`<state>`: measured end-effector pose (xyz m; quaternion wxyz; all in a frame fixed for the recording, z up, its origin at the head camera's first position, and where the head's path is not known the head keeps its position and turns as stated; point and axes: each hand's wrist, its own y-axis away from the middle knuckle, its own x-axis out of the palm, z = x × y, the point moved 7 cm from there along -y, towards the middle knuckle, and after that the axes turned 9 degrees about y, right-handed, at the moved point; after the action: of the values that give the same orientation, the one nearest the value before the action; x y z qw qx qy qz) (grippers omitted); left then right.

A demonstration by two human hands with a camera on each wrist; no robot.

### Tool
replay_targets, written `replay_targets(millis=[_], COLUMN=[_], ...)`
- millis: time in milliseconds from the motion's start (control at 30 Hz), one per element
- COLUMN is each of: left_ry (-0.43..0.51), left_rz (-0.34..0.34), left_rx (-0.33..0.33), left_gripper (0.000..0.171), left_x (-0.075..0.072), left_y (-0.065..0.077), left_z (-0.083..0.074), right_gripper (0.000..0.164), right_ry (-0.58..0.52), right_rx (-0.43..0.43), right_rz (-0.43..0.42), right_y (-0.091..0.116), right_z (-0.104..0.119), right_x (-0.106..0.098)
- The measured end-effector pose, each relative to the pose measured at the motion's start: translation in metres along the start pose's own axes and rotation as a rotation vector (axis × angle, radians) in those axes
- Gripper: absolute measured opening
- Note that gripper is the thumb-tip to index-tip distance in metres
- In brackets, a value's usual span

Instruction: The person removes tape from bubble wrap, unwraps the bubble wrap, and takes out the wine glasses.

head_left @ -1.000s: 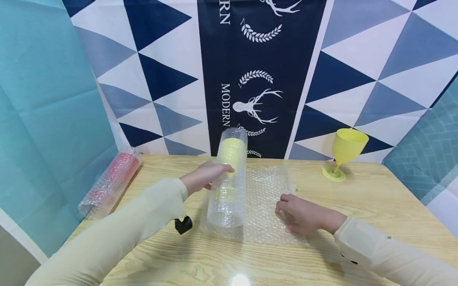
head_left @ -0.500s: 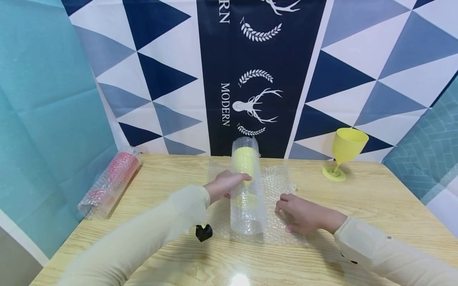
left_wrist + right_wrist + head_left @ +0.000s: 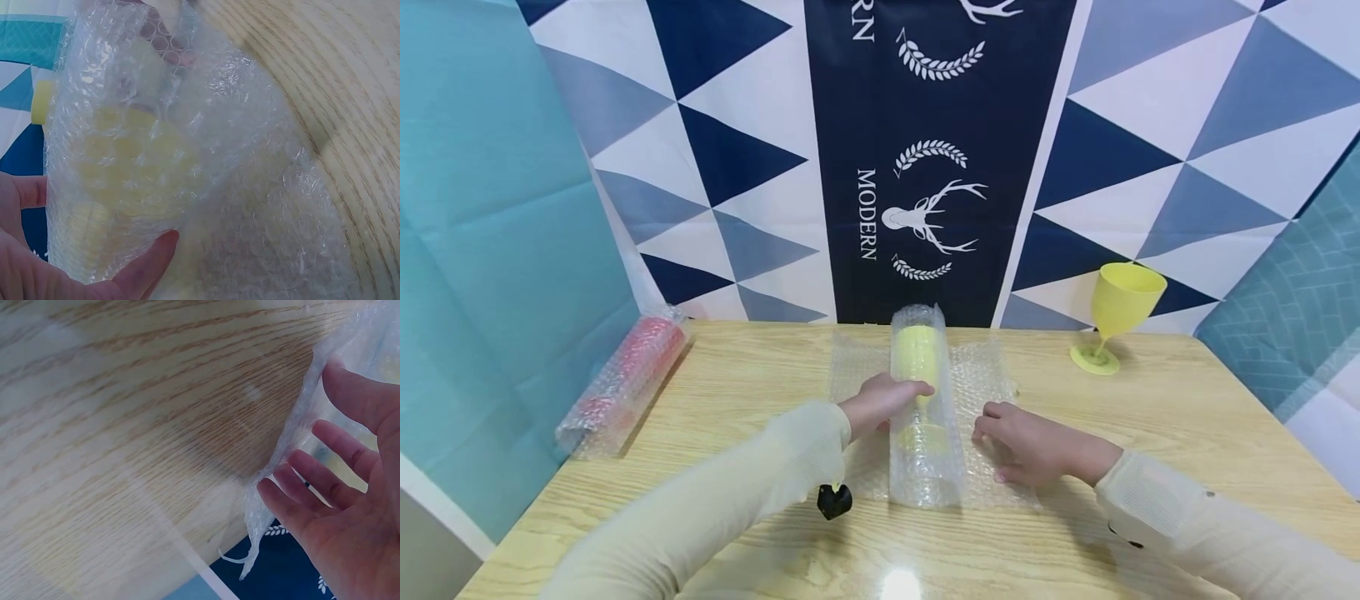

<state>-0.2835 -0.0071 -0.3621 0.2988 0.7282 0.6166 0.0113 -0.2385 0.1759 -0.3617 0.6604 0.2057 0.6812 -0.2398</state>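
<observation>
In the head view, a roll of bubble wrap [image 3: 925,487] encloses a yellow goblet [image 3: 917,354], its cup toward the back and its base toward me. My left hand [image 3: 886,398] grips the roll from the left, thumb across the top; the left wrist view shows the round yellow base [image 3: 134,165] through the bubbles. Under the roll spreads the loose part of the bubble wrap sheet, on both sides. My right hand [image 3: 1026,446] rests on its right part; in the right wrist view the thumb and loosely extended fingers [image 3: 331,481] touch the sheet's edge [image 3: 294,431].
An unwrapped yellow goblet [image 3: 1126,304] stands at the back right of the wooden table [image 3: 760,367]. A red object in bubble wrap [image 3: 625,379] lies at the left edge, against the teal cloth [image 3: 512,250]. A patterned cloth [image 3: 752,167] hangs behind.
My left hand has moved right and a little toward me, rolling the wrapped goblet along the sheet; the roll now lies lower. The right hand has stayed in place. The camera view has shifted slightly.
</observation>
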Motion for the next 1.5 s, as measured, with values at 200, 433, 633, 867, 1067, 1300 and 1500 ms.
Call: replay_targets(millis=[200, 433, 633, 867, 1067, 1300, 1500], left_ry=[-0.034, -0.058, -0.052, -0.035, -0.038, -0.046, -0.037], left_rz=[-0.006, -0.005, 0.015, 0.019, -0.006, -0.017, -0.020], left_rx=[0.006, 0.019, 0.031, 0.025, 0.042, 0.031, 0.026], left_gripper=[0.082, 0.077, 0.075, 0.074, 0.075, 0.080, 0.084], left_x=[0.001, 0.001, 0.002, 0.004, 0.004, 0.006, 0.009], left_y=[-0.002, -0.001, 0.000, 0.002, 0.004, 0.004, 0.006], left_z=[0.001, 0.003, 0.001, 0.002, 0.001, 0.005, 0.007], right_gripper=[0.041, 0.042, 0.043, 0.045, 0.045, 0.045, 0.042], right_ry=[0.017, 0.018, 0.016, 0.022, 0.018, -0.038, -0.065], right_rx=[-0.015, -0.053, -0.047, -0.055, -0.023, 0.006, 0.013], right_rz=[-0.016, -0.041, -0.046, -0.059, -0.036, -0.039, -0.037], right_y=[-0.002, -0.005, -0.003, 0.000, 0.002, 0.009, 0.015], right_z=[0.000, 0.003, 0.001, 0.003, 0.000, 0.001, 0.003], right_x=[-0.001, -0.003, -0.003, -0.003, -0.002, 0.000, 0.000])
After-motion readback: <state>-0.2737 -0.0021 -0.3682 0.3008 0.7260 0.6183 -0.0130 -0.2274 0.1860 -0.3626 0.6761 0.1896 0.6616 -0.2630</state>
